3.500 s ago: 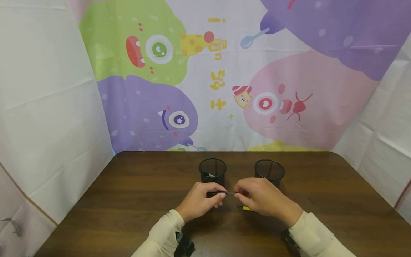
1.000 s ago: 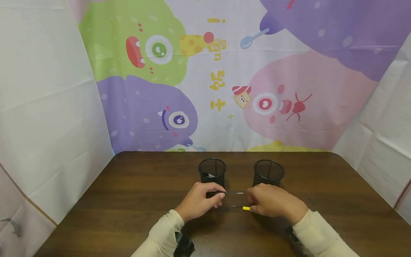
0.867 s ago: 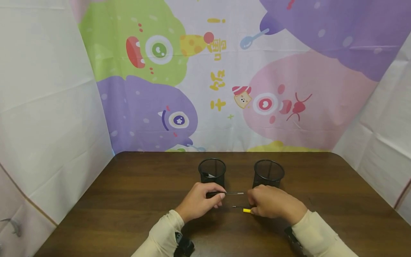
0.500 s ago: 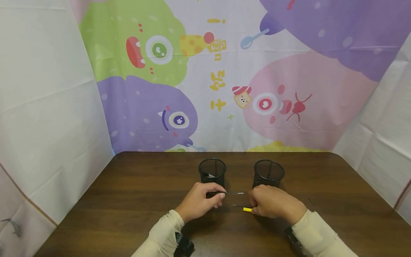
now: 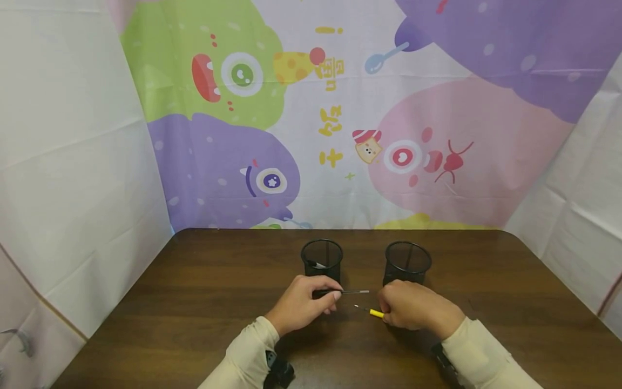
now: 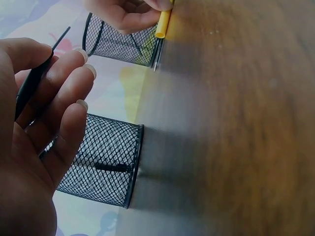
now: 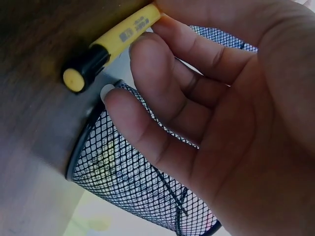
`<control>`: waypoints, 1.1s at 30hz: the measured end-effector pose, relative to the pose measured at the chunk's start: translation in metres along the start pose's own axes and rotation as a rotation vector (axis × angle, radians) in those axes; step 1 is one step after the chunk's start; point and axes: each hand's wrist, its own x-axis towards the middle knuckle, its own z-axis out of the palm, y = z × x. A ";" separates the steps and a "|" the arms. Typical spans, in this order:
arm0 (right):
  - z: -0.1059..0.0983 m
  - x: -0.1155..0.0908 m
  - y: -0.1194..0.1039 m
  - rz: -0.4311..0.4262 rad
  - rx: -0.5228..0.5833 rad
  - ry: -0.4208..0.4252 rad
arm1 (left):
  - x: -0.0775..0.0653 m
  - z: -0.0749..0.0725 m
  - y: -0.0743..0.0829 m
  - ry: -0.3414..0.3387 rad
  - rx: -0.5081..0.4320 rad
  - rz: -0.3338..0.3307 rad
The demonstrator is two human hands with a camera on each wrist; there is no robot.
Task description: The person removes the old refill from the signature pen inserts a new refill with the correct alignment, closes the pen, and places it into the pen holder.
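My left hand pinches a slim black pen-like tool between thumb and fingers. Its thin grey shaft points right and ends in a paler tip. The other fingers are loosely bent below it. My right hand pinches one end of a yellow pen-shaped barrel with small dark print, a black collar and a yellow plug. A thin dark rod with a light tip shows just left of the barrel in the head view; I cannot tell whether they are joined.
Two black mesh cups stand behind the hands on the dark wooden table. In the left cup lies a black-and-white pen. The right cup is close behind my right hand. A cartoon-print cloth hangs along the back.
My right hand has left the black tool's shaft, moved right and taken hold of the yellow barrel. The rod by the barrel now tilts, its tip higher in view. My left hand stays put.
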 end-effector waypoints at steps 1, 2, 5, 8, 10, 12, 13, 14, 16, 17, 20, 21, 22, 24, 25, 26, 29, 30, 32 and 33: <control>0.000 0.000 0.000 -0.003 0.003 -0.001 | 0.000 0.000 0.000 0.003 0.003 -0.001; 0.000 0.000 0.000 -0.006 0.004 -0.001 | 0.000 0.001 0.000 0.005 0.006 -0.002; -0.001 -0.001 -0.001 -0.021 0.007 0.000 | 0.000 0.001 0.001 0.007 0.005 -0.009; -0.001 -0.001 -0.001 -0.032 0.003 -0.002 | -0.001 0.000 0.001 0.001 -0.001 -0.015; -0.002 -0.001 0.000 -0.031 -0.001 -0.009 | -0.001 -0.001 0.001 -0.003 -0.007 -0.012; -0.002 -0.001 0.000 -0.026 0.000 -0.017 | 0.000 -0.001 0.000 -0.005 -0.011 -0.004; -0.002 -0.001 0.001 -0.024 0.002 -0.020 | 0.000 -0.001 0.000 -0.004 -0.014 0.000; -0.002 -0.001 0.001 -0.021 0.004 -0.022 | 0.000 -0.001 0.000 -0.003 -0.015 0.004; -0.003 -0.001 0.002 -0.021 0.012 -0.023 | 0.001 0.000 -0.001 0.000 -0.012 0.002; -0.004 -0.001 0.002 -0.023 0.018 -0.023 | 0.001 0.000 0.000 0.002 -0.007 -0.002; -0.004 -0.001 0.003 -0.029 0.028 -0.017 | 0.001 0.000 0.003 0.007 0.000 -0.007; -0.004 -0.002 0.003 -0.031 0.031 -0.013 | 0.001 -0.001 0.003 0.007 0.000 -0.008; -0.004 -0.001 0.003 -0.036 0.031 -0.009 | 0.001 -0.001 0.002 0.007 0.003 -0.007; -0.003 -0.001 0.003 -0.047 0.022 0.005 | 0.001 -0.001 0.000 0.006 -0.002 0.003; -0.003 -0.001 0.003 -0.054 0.020 0.011 | 0.001 -0.001 -0.002 0.004 -0.006 0.008; -0.003 0.000 0.003 -0.061 0.017 0.017 | 0.000 -0.001 -0.003 0.004 -0.010 0.009; -0.004 0.000 0.002 -0.090 0.017 0.034 | 0.000 -0.002 -0.002 0.004 -0.013 0.016; -0.005 0.001 0.001 -0.102 0.021 0.039 | 0.000 -0.002 -0.002 0.004 -0.011 0.017; -0.006 0.001 0.000 -0.124 0.026 0.050 | -0.001 -0.004 -0.001 0.004 -0.010 0.022; -0.007 0.001 0.000 -0.137 0.026 0.057 | -0.001 -0.004 -0.001 0.005 -0.007 0.023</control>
